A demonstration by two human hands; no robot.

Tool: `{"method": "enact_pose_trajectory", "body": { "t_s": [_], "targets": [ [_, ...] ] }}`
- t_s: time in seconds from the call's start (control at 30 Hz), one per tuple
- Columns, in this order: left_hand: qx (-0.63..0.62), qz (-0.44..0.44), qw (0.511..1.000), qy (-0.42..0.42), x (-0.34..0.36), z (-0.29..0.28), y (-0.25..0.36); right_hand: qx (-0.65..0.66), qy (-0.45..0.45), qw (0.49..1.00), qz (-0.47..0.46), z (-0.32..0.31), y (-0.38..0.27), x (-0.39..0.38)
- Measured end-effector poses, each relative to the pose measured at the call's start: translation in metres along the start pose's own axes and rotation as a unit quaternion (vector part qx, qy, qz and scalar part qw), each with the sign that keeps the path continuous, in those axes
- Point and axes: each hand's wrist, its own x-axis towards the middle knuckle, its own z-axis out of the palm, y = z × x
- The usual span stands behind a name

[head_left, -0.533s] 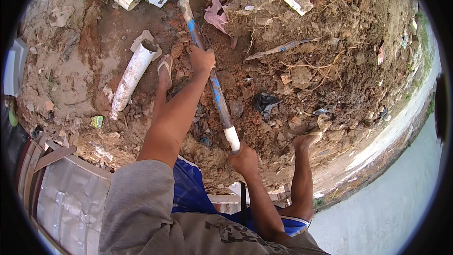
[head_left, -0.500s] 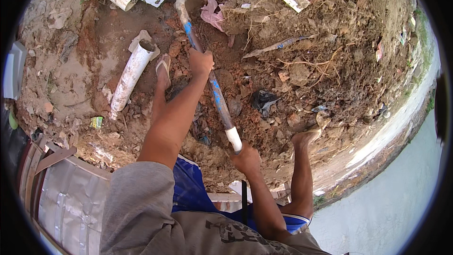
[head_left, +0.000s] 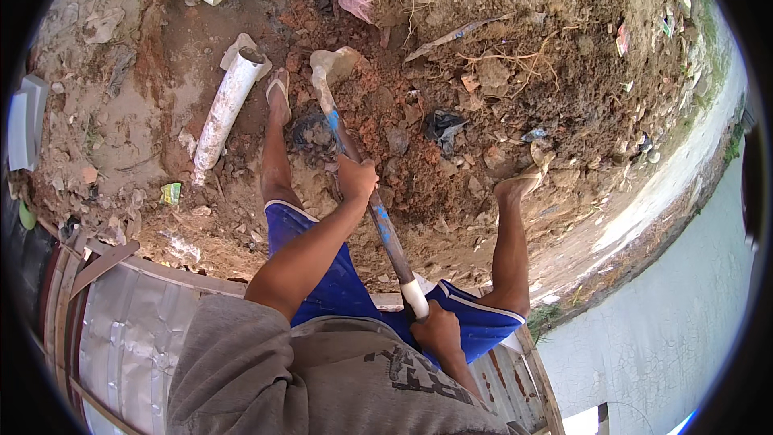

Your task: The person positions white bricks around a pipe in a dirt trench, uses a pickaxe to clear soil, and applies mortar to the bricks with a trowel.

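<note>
Left fingers (head_left: 363, 174) clench out front, right fingers (head_left: 431, 324) clench near the lap

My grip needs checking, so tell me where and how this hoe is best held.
Grip the hoe by its slim shaft, probably best from its near end: left hand wrapped around about midway, right hand just past the white sleeve. The shaft is long and straight, its near end toward the camera, with the broad blade at the far end.
</note>
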Motion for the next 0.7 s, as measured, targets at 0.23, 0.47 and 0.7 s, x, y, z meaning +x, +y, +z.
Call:
{"method": "enact_pose_trajectory", "body": {
  "t_s": [0.23, 0.47, 0.7],
  "targets": [
    [-0.017, -0.144, 0.976, -0.16, -0.248, -0.009, -0.07, 0.005, -0.071, 0.975, 0.21, 0.004, 0.097, -0.157],
    [-0.167, 0.054, 0.984, -0.035, -0.09, -0.031, 0.054, 0.03, 0.044, 0.997, -0.053, 0.0, 0.025, -0.048],
    [-0.068, 0.158, 0.985, 0.029, 0.131, -0.025, 0.138, -0.039, 0.053, 0.988, -0.138, -0.04, -0.124, 0.108]
  ]
}}
